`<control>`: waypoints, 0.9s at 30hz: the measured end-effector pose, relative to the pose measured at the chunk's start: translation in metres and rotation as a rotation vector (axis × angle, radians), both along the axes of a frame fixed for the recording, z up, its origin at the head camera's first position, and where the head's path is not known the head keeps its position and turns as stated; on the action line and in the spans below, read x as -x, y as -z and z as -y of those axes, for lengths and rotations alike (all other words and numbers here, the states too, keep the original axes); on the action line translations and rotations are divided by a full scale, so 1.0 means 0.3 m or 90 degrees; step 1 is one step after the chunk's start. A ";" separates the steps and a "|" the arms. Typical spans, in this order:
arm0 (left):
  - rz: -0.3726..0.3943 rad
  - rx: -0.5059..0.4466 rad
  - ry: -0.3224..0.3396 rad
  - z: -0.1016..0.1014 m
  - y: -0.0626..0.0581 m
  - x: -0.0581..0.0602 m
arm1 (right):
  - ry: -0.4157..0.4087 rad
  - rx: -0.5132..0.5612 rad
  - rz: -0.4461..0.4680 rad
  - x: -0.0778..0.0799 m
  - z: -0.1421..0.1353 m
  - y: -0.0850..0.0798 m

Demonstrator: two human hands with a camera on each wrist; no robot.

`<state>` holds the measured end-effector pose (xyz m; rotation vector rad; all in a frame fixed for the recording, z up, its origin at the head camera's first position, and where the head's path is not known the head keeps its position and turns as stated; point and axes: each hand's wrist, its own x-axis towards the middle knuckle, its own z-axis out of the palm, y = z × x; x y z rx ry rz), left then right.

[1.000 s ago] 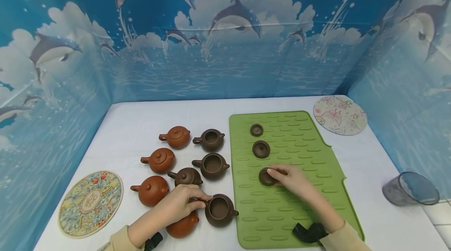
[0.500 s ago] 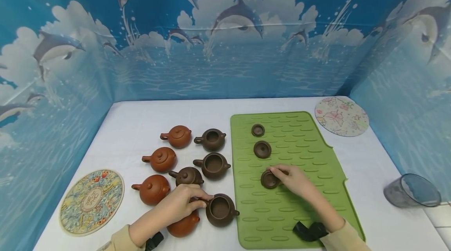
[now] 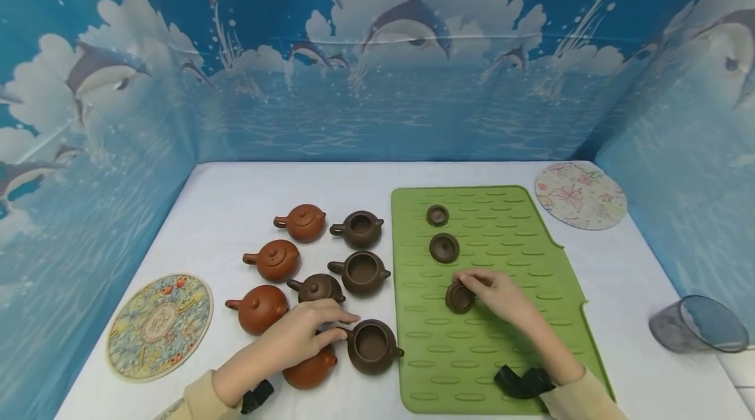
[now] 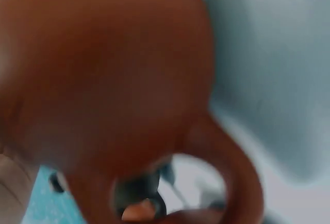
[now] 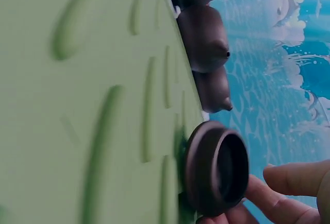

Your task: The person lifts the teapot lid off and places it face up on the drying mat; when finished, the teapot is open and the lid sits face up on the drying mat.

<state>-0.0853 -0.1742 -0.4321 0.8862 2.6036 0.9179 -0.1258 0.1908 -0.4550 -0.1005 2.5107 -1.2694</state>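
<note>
My left hand is at the handle of a dark brown lidless teapot, thumb tip close against it and index finger lifted apart. A reddish teapot lies partly hidden under this hand; its body fills much of the left wrist view. Over the green mat, my right hand holds a small dark teapot lid by its edge, hollow underside up. In the right wrist view the lid stands close over the mat, fingertips at its rim. Two more dark lids lie on the mat.
Two other lidless dark teapots stand left of the mat. A lidded dark teapot and several reddish ones stand further left. Round patterned mats lie at both sides; a clear cup is at right.
The right hand's lid has tilted, so its hollow underside now shows more. The left index finger has lifted away from the teapot's handle. The head view has shifted slightly.
</note>
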 end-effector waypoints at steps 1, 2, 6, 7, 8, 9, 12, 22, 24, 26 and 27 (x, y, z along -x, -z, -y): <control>-0.011 -0.004 -0.002 0.005 -0.008 0.002 | -0.003 0.000 -0.003 0.004 0.000 -0.004; -0.023 -0.008 -0.007 0.010 -0.017 0.005 | -0.005 -0.003 -0.005 0.008 0.000 -0.009; -0.074 -0.035 -0.030 0.041 -0.057 0.024 | -0.010 -0.012 -0.015 0.025 0.008 -0.028; -0.088 -0.040 -0.040 0.052 -0.067 0.030 | -0.010 -0.009 -0.015 0.029 0.012 -0.035; -0.100 -0.042 -0.052 0.063 -0.076 0.037 | -0.009 -0.013 -0.018 0.033 0.018 -0.042; -0.111 -0.044 -0.064 0.077 -0.084 0.046 | -0.014 -0.014 -0.027 0.037 0.024 -0.049; -0.138 -0.044 -0.114 0.122 -0.100 0.073 | -0.032 -0.029 -0.064 0.051 0.055 -0.076; -0.116 -0.029 -0.187 0.211 -0.054 0.139 | -0.145 0.092 -0.111 0.112 0.285 -0.144; -0.099 -0.026 -0.185 0.214 -0.035 0.146 | -0.175 0.100 -0.112 0.120 0.342 -0.152; -0.084 -0.016 -0.180 0.218 -0.019 0.154 | -0.212 0.099 -0.118 0.128 0.395 -0.155; -0.075 -0.009 -0.177 0.220 -0.013 0.157 | -0.232 0.099 -0.123 0.133 0.420 -0.155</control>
